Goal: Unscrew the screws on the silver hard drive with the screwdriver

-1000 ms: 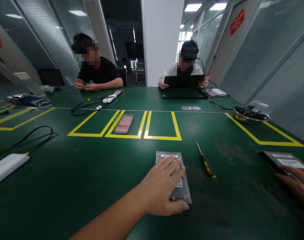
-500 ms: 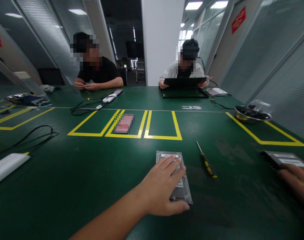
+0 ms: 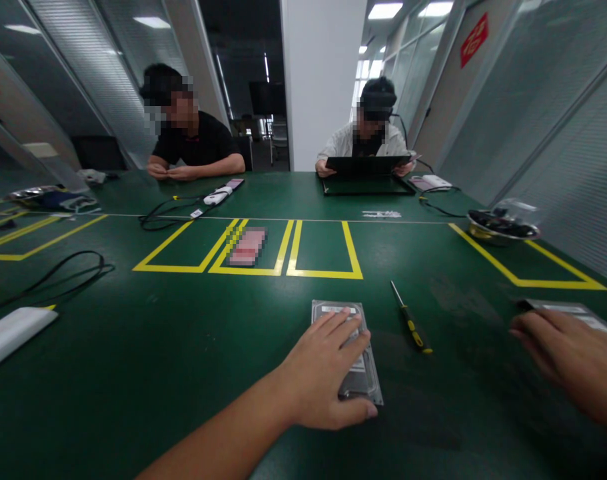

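Note:
My left hand (image 3: 328, 373) lies flat over a hard drive (image 3: 360, 383) on the green table, its fingers spread across the drive's top and the thumb at the near edge. On the right, my right hand (image 3: 568, 357) is in front of a second hard drive (image 3: 590, 313) and covers part of it. Its fingers are bent and pressed together; whether anything small is between them is hidden. A screwdriver (image 3: 411, 323) with a black and yellow handle rests on the table between the two hands, its tip pointing away from me.
Yellow tape frames (image 3: 328, 274) mark the table, one around a blurred pink item (image 3: 248, 247). A metal bowl of dark parts (image 3: 503, 227) stands at the right. A white device (image 3: 16, 337) and a black cable (image 3: 90, 273) lie left. Two people sit opposite, one holding a black panel (image 3: 366, 165).
My right hand has moved left and further into view from the second hard drive, its fingers now bent together. My left hand stays on the first drive.

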`<state>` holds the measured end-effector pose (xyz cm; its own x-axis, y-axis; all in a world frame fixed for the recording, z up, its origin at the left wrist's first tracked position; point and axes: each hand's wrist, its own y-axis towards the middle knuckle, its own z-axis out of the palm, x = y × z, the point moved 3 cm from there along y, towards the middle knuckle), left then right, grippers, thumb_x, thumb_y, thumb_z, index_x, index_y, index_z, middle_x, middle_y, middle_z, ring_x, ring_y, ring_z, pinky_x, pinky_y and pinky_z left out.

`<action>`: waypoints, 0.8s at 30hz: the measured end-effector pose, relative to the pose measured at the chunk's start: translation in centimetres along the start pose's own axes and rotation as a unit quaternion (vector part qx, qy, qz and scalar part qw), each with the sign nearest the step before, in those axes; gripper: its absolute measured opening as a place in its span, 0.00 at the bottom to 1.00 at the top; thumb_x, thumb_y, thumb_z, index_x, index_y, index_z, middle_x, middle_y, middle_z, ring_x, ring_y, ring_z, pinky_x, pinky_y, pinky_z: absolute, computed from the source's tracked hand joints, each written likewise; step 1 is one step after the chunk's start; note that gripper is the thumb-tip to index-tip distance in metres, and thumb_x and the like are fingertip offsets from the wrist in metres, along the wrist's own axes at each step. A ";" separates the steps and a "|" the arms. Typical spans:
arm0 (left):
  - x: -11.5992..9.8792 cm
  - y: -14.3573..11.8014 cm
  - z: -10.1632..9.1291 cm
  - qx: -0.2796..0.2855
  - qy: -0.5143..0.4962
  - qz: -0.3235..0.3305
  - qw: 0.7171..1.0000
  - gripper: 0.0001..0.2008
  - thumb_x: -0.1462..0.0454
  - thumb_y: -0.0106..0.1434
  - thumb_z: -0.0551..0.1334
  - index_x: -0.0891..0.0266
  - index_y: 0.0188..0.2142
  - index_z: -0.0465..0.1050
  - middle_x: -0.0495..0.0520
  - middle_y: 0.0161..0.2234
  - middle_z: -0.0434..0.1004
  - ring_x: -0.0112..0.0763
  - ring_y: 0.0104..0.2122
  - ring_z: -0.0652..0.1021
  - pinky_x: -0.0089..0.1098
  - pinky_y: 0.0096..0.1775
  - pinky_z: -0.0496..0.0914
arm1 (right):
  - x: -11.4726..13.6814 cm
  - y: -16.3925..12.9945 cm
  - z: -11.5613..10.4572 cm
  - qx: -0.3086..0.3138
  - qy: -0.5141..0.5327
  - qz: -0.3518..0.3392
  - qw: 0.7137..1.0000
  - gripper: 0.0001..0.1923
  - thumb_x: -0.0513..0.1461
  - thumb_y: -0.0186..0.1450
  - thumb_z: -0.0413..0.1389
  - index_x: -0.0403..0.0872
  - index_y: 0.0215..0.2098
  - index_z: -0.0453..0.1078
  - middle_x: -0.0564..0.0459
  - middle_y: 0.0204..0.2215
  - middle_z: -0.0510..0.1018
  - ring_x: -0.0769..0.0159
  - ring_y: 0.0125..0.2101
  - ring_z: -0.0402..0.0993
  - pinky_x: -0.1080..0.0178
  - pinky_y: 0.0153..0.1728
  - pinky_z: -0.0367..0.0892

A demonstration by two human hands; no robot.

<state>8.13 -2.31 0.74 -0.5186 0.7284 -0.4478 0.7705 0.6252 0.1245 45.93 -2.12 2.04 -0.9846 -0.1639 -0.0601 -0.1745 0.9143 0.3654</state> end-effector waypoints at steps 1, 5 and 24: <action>0.0 0.0 0.0 -0.001 0.002 0.000 1.000 0.45 0.39 0.59 0.57 0.63 0.67 0.54 0.61 0.69 0.47 0.51 0.68 0.49 0.51 0.66 0.44 | 1.4 0.4 -0.2 0.017 0.006 -0.034 0.999 0.17 0.48 0.69 0.48 0.47 0.31 0.70 0.40 0.30 0.74 0.56 0.28 0.69 0.53 0.32 0.63; -0.1 0.1 0.1 -0.006 0.006 -0.003 1.000 0.45 0.40 0.58 0.59 0.63 0.67 0.55 0.62 0.69 0.47 0.51 0.68 0.49 0.51 0.66 0.45 | 8.2 1.8 -1.5 0.013 0.111 -0.099 0.989 0.16 0.46 0.71 0.44 0.47 0.35 0.68 0.45 0.30 0.72 0.60 0.30 0.69 0.57 0.32 0.64; -0.2 0.4 0.3 -0.033 -0.011 -0.001 0.999 0.45 0.46 0.52 0.66 0.64 0.64 0.58 0.65 0.68 0.52 0.52 0.66 0.55 0.50 0.66 0.45 | 21.2 3.3 -2.3 -0.008 0.362 -0.078 0.929 0.07 0.37 0.71 0.46 0.48 0.37 0.65 0.52 0.32 0.72 0.65 0.33 0.69 0.62 0.33 0.63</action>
<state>8.63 -2.34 0.63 -0.5118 0.7210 -0.4672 0.7426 0.6447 0.1814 24.46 -3.47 4.08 -0.6853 -0.5051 0.5247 -0.3093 0.8541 0.4182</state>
